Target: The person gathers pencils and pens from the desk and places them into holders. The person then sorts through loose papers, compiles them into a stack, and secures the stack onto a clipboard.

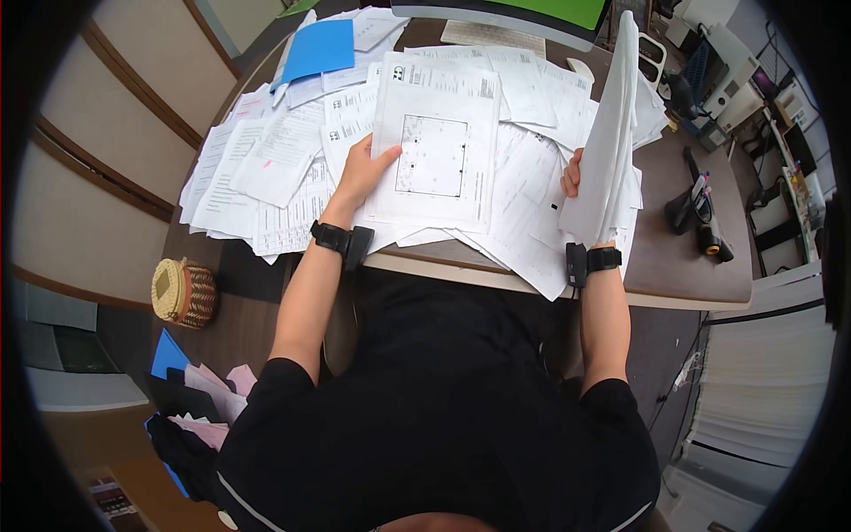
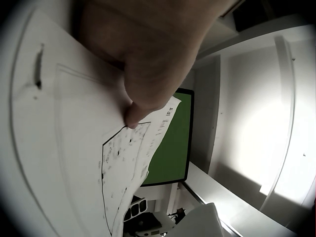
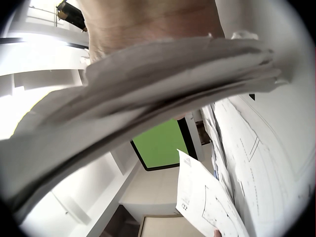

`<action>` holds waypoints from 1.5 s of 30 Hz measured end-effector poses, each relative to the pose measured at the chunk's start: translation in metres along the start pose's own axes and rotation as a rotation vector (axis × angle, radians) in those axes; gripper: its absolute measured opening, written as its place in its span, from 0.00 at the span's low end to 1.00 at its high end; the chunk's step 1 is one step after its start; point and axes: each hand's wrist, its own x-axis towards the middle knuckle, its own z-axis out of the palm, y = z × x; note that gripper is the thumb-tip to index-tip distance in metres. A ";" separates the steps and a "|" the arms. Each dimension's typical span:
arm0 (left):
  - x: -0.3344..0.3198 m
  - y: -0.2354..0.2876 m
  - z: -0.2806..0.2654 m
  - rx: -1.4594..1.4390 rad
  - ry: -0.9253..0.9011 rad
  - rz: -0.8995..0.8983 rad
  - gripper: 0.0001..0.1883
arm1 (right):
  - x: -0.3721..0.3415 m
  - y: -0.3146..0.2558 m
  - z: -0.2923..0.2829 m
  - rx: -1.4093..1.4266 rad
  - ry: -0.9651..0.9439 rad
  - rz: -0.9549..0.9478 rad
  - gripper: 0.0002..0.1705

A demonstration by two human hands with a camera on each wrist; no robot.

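My left hand [image 1: 362, 173] pinches the left edge of a sheet [image 1: 434, 155] printed with a square plan drawing, the thumb lying on its face. In the left wrist view, the thumb presses near a corner of the drawing. At the right, my right hand [image 1: 573, 175] grips a thick bundle of papers [image 1: 607, 151] on edge, its fingers showing past the left side and the rest hidden behind it. The right wrist view shows the bundle's bent, layered edges [image 3: 163, 94] close up. Under both hands spread many loose printed sheets [image 1: 514, 191].
A blue folder [image 1: 317, 55] lies on the papers at the back left. Behind them are a keyboard [image 1: 492, 35] and a green-screened monitor [image 1: 541, 12]. A pen holder [image 1: 690, 211] stands right of the papers. A lidded woven basket [image 1: 183, 291] sits left of the desk.
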 end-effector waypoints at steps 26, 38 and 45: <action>-0.006 0.090 0.120 0.136 -0.104 0.458 0.16 | 0.000 0.015 0.004 -0.383 0.109 0.215 0.40; -0.005 0.045 -0.037 1.052 0.239 0.111 0.34 | 0.004 0.014 0.005 -0.334 0.248 0.083 0.31; -0.019 0.024 -0.070 1.065 0.147 -0.192 0.42 | 0.007 0.009 0.013 -0.180 0.296 0.067 0.25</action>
